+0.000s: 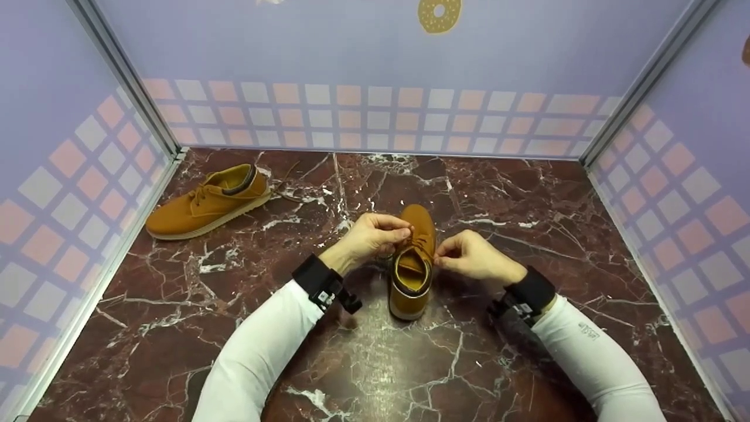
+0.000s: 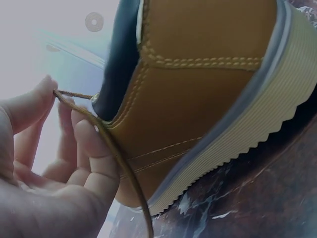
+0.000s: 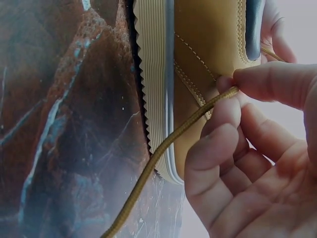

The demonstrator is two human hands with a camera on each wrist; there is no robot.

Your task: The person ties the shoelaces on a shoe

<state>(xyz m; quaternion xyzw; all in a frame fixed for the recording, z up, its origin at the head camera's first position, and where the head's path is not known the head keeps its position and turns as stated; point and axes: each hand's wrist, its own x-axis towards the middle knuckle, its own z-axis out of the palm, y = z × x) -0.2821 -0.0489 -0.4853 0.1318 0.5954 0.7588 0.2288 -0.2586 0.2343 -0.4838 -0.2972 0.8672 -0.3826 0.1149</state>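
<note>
A tan lace-up shoe (image 1: 411,302) with a yellow lining stands on the marble surface between both hands, its toe pointing away from me. On its left side, the left hand (image 1: 375,235) pinches a brown shoelace (image 2: 111,139) between thumb and fingertip. That lace hangs down past the shoe's side in the left wrist view. From the other side, the right hand (image 1: 471,258) pinches another length of shoelace (image 3: 163,146), which trails down in front of the pale ridged sole (image 3: 154,64). Fingers partly hide the lacing in the head view.
A second tan shoe (image 1: 205,214) stands at the far left, toe to the left, with a loose lace behind its heel. Purple walls (image 1: 375,58) with pink and white squares enclose the dark red marble surface (image 1: 375,363) at the back and sides.
</note>
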